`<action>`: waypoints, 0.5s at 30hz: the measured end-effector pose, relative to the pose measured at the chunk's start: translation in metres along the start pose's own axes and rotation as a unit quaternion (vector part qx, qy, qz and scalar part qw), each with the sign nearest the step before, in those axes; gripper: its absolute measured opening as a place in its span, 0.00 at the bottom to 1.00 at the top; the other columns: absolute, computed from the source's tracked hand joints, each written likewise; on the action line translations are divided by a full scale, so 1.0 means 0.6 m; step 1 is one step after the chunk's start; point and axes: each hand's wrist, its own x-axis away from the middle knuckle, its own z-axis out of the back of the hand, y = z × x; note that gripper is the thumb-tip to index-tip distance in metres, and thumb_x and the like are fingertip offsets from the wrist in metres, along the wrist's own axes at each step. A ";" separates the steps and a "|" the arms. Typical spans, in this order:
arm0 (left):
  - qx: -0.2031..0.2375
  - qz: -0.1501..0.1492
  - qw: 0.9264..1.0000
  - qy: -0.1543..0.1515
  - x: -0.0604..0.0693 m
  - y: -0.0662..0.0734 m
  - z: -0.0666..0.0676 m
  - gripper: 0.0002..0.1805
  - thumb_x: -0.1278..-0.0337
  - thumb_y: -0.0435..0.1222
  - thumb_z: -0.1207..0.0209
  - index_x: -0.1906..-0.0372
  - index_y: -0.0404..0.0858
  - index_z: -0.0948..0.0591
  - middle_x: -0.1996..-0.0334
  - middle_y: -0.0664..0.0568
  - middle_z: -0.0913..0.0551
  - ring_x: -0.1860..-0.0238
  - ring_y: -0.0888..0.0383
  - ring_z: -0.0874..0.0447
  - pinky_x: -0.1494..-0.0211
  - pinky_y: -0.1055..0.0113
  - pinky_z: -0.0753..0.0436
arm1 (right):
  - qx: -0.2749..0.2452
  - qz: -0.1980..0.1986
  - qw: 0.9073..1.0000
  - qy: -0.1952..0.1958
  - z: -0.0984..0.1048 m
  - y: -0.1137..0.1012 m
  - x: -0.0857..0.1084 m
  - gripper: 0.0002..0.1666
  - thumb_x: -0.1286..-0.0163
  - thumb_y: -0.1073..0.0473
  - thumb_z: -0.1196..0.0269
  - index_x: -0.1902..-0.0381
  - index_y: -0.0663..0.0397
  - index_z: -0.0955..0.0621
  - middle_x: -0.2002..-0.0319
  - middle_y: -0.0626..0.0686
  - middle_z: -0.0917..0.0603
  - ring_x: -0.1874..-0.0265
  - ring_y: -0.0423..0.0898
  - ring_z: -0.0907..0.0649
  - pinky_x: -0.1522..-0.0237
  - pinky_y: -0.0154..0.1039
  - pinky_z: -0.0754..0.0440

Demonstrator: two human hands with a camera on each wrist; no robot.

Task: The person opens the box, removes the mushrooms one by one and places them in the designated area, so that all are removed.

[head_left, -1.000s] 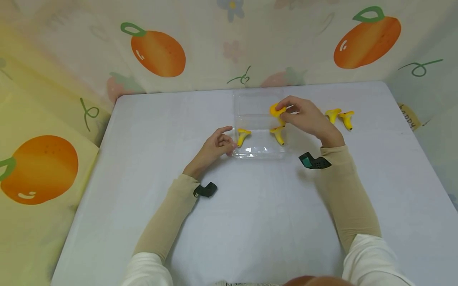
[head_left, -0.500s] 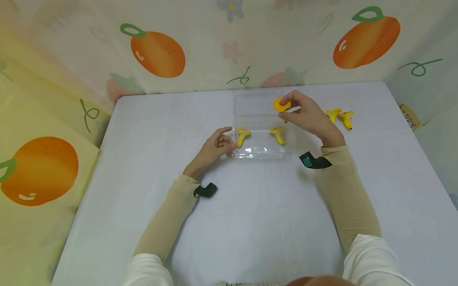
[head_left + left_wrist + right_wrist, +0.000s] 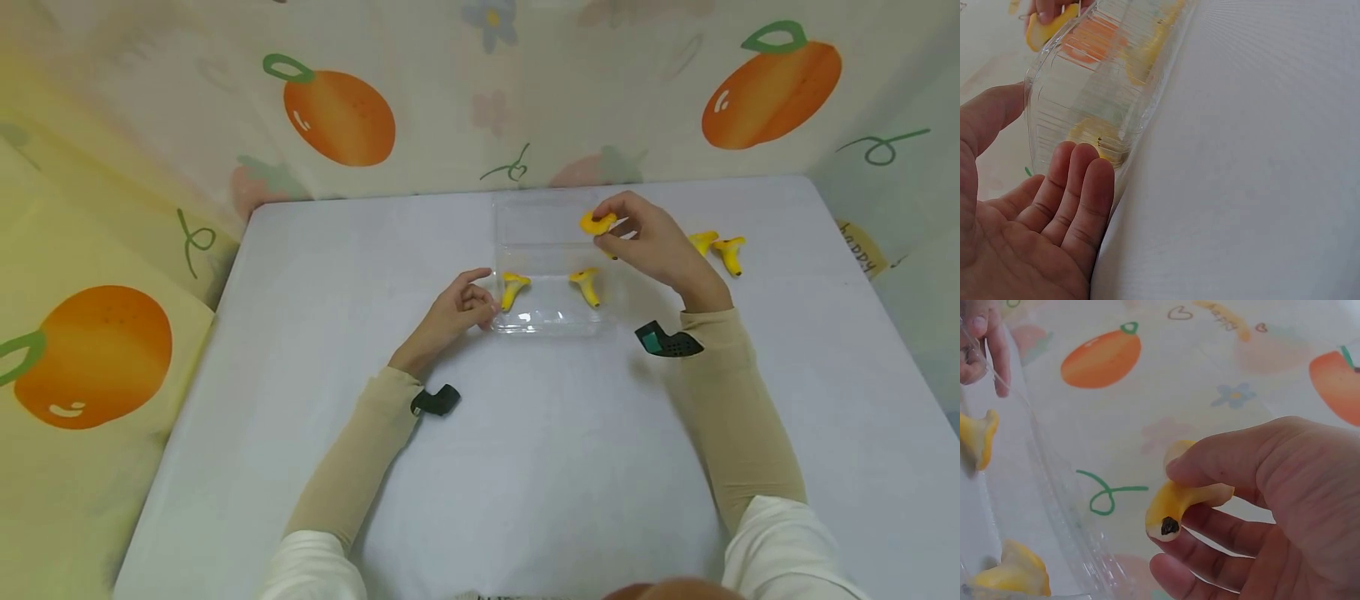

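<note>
Mushroom [image 3: 589, 226]: yellow, in the air by the right rear side of the clear box [image 3: 550, 320].
Right hand [image 3: 648, 242]: grip closed to the mushroom's thickness, pinching it between thumb and fingers.
Left hand [image 3: 456, 308]: grip loosely bent, touching the box's left edge; no firm hold shows.
Handling tip: a light pinch and a slow, rim-clearing path should serve best, left hand steadying the box.
Change: since a second ago, mushroom shifted slightly rightward and rearward, stem now mostly behind fingers; both boxed pieces [image 3: 512, 292] unmoved.
</note>
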 end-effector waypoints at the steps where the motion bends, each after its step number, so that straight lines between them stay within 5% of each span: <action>1: 0.001 0.000 1.000 0.000 0.000 0.000 0.000 0.36 0.36 0.25 0.41 0.24 0.35 0.39 0.60 0.53 0.21 0.68 0.63 0.20 0.61 0.74 0.18 | 0.000 -0.001 1.000 0.000 0.000 0.000 0.001 0.18 0.27 0.60 0.38 0.42 0.55 0.25 0.43 0.52 0.22 0.56 0.45 0.18 0.60 0.27 0.19; 15: -0.004 0.002 1.000 -0.004 -0.001 -0.001 0.001 0.36 0.36 0.27 0.41 0.24 0.37 0.39 0.59 0.52 0.20 0.67 0.62 0.20 0.60 0.74 0.18 | 0.009 -0.034 0.999 0.005 0.019 0.006 0.020 0.29 0.27 0.56 0.40 0.32 0.52 0.34 0.36 0.59 0.25 0.54 0.45 0.23 0.60 0.27 0.23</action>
